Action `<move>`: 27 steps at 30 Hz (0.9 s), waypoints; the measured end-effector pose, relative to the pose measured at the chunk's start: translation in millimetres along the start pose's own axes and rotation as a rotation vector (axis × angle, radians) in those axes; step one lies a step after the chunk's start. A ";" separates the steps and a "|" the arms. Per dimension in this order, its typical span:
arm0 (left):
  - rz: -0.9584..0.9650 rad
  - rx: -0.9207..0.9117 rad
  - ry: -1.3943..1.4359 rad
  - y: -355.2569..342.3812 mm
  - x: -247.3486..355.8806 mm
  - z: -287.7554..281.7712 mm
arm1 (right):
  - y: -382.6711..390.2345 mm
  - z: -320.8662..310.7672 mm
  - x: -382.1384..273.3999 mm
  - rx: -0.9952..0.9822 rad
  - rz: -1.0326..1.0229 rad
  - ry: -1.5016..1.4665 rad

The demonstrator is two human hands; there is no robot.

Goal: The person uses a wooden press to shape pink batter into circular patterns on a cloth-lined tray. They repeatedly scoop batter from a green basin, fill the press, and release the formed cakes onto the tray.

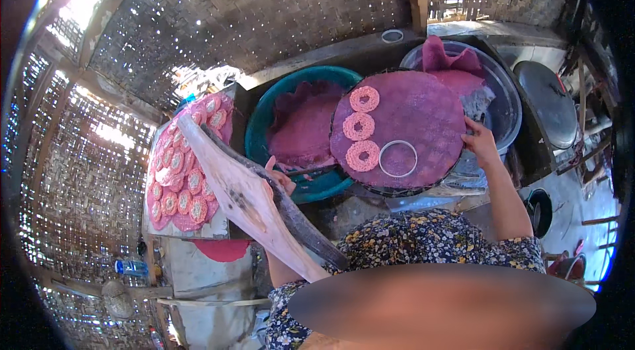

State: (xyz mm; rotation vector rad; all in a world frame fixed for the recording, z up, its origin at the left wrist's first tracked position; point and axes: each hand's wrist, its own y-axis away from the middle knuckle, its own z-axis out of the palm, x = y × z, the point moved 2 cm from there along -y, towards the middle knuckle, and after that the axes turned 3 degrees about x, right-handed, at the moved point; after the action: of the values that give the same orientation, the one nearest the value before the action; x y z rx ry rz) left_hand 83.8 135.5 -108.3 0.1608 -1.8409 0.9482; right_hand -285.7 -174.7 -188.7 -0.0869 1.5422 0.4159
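Note:
A round pink-coated screen [417, 112] with a dark rim bears three pink crocheted-looking rings [358, 126] down its left side and a bare metal hoop [398, 142]. My right hand [479, 142] grips the screen's right rim. My left hand [281, 178] is partly hidden behind a long pale pink board or strip [245, 198] with a grey side, which slants across my left forearm. Its fingers are bent near a dark stick [311, 171] reaching to the screen; what they hold is unclear. A teal basin [256, 132] with pink pulp lies beneath the screen's left side.
A grey basin [503, 118] with crumpled pink sheet stands behind right; a dark oval lid [546, 104] lies beyond it. At left, many pink discs [173, 201] cover a ledge. Woven walls [278, 0] enclose the workspace. A dark bucket [539, 208] stands low at right.

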 end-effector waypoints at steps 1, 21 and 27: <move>0.010 0.002 -0.003 -4.0 -2.1 2.2 | -1.5 -4.2 -0.6 -0.001 -0.034 0.010; -0.354 -0.252 1.474 -130.9 44.9 133.6 | 96.1 80.1 -107.2 -1.033 0.411 -0.034; -0.394 -0.184 1.653 -138.3 -8.1 177.7 | 72.1 44.6 -99.0 -0.972 0.635 0.019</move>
State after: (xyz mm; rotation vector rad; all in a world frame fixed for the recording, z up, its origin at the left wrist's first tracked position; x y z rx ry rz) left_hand 28.5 -79.9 -72.4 -0.3067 -0.3070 0.3166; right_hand -263.4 -114.3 -75.4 -0.3541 1.2327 1.6477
